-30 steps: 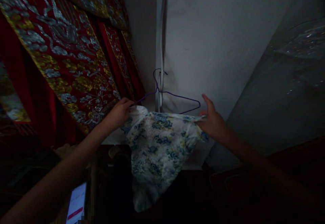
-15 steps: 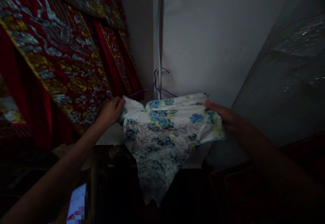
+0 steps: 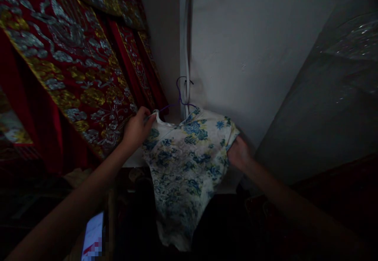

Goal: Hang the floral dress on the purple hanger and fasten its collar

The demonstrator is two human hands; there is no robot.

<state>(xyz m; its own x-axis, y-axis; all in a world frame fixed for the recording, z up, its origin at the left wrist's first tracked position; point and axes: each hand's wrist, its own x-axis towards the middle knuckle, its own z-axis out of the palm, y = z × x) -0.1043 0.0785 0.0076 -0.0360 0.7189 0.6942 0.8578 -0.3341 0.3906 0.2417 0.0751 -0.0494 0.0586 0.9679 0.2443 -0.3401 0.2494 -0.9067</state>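
Note:
A white short-sleeved top [image 3: 183, 162] with blue and green flowers hangs on a thin purple hanger [image 3: 179, 95] in front of the wall. My left hand [image 3: 138, 129] pinches the top's shoulder beside the neckline, thumb and fingers closed on the cloth. At the opening of the other sleeve is my right hand [image 3: 239, 151]; its fingers are hidden by the cloth and blurred, so their grip does not show. The hanger's arms run down into the top at both sides of the neck.
Red cloth with gold and silver embroidery [image 3: 79, 68] hangs at the left. A pale pipe or cable [image 3: 186, 36] runs down the wall corner. Clear plastic sheeting [image 3: 333, 91] covers the right side. A lit phone [image 3: 93, 233] lies at the lower left.
My right hand has moved left and down from the shoulder to the sleeve opening. The top now spreads over the hanger, its neckline open. My left hand has shifted slightly right with the cloth.

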